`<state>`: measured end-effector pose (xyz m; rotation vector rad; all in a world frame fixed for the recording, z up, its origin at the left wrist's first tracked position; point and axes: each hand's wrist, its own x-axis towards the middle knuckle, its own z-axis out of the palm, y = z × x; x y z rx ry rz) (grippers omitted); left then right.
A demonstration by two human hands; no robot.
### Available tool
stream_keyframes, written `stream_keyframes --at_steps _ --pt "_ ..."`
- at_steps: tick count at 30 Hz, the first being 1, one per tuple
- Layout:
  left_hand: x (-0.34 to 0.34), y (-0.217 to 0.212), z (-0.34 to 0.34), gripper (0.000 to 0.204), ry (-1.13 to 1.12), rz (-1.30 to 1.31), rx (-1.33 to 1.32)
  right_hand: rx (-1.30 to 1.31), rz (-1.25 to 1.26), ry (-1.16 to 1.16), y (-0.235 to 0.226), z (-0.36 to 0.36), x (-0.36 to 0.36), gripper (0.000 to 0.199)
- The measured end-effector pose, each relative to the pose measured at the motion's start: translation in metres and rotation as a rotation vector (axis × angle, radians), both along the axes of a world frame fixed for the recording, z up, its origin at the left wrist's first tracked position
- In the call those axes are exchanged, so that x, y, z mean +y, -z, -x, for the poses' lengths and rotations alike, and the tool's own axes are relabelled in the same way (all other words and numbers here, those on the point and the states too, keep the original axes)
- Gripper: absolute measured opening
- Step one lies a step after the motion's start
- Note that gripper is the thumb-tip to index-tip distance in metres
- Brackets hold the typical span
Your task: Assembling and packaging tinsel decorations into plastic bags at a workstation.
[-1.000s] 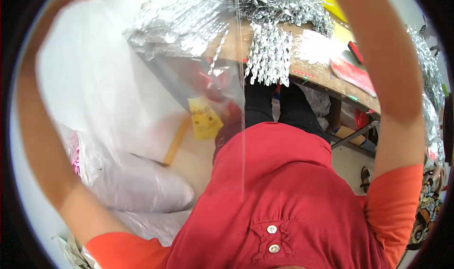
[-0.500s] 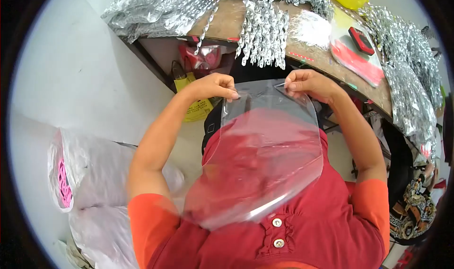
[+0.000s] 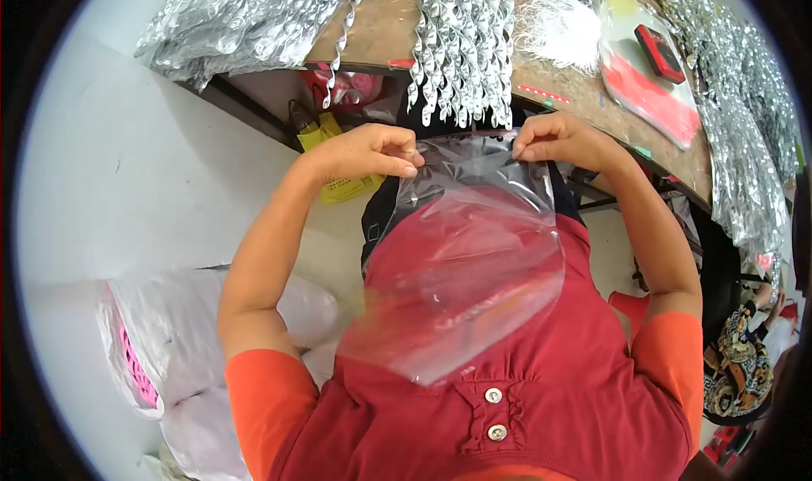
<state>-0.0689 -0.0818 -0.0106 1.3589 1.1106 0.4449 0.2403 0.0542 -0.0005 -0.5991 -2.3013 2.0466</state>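
from my end i see the left hand (image 3: 365,154) pinching the upper left of a clear plastic sheet (image 3: 474,252) between thumb and fingers, and the right hand (image 3: 562,145) pinching its upper right, so the sheet spans the gap between them and drapes over the red apron (image 3: 584,371). just beyond its top edge i have silver twisted strands (image 3: 461,54) hanging off the wooden table (image 3: 376,37), with white threads (image 3: 558,31) and a red-and-black device (image 3: 660,54) to their right
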Motion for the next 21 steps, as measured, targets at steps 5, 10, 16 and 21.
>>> stream_keyframes --at_steps 5,10,16,21 --pt "0.017 0.012 0.014 0.016 0.033 -0.012 -0.013 0.009 -0.288 -0.051 -0.007 0.011 -0.002 0.006" --pt "0.025 0.001 0.020 0.017 0.036 -0.012 -0.013 0.022 -0.521 -0.121 -0.016 0.018 0.004 0.008" --pt "0.038 -0.007 0.034 0.016 0.081 0.067 -0.112 0.034 -0.439 -0.106 -0.023 0.027 0.009 0.007" --pt "0.056 -0.011 0.043 0.014 0.085 0.179 -0.206 0.021 -0.195 -0.035 -0.027 0.029 0.021 0.007"
